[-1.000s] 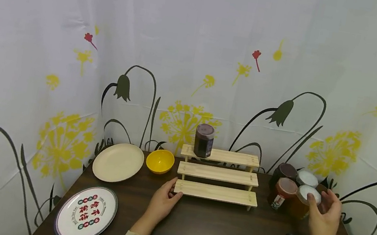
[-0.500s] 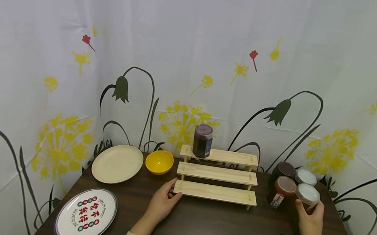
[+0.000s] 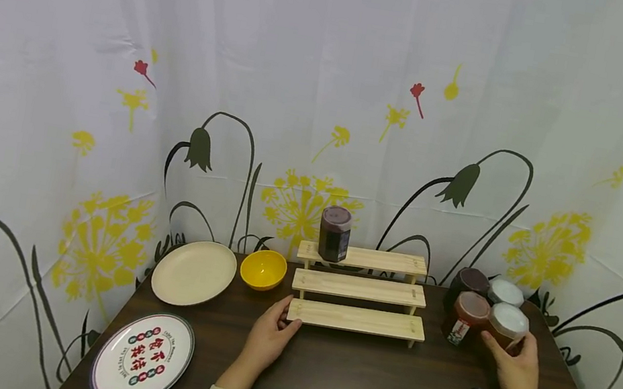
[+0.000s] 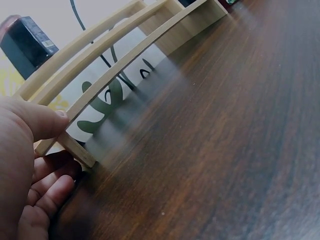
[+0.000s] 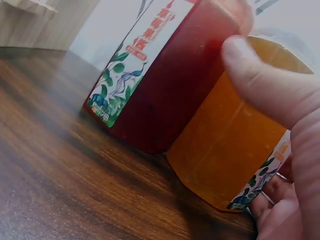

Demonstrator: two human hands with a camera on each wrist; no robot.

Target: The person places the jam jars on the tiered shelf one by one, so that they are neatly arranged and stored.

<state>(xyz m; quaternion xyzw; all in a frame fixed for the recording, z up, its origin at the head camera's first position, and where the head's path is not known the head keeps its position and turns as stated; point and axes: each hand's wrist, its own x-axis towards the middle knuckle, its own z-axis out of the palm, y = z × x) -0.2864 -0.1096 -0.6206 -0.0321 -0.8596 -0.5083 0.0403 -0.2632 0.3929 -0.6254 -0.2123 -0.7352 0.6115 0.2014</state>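
A three-step wooden display rack (image 3: 360, 289) stands at the middle back of the table. My left hand (image 3: 269, 327) holds the left end of its lowest board, thumb (image 4: 47, 122) on top and fingers curled beneath. A dark jam jar (image 3: 334, 235) with a purplish lid stands on the top step, towards the left. On the right, my right hand (image 3: 518, 373) grips an amber jam jar (image 5: 225, 140) with a white lid, thumb on one side and fingers round the other. Touching it is a red jam jar (image 5: 165, 85) with a white printed label.
Behind the gripped jar stand a dark-lidded jar (image 3: 469, 286) and a white-lidded jar (image 3: 507, 292). Left of the rack are a yellow bowl (image 3: 263, 269), a cream plate (image 3: 193, 273) and a printed plate (image 3: 141, 361). A patterned curtain (image 3: 316, 86) hangs behind the dark table (image 3: 361, 386).
My right hand has come down and left from beside the jars and taken hold of the amber jar. The left hand has stayed on the rack.
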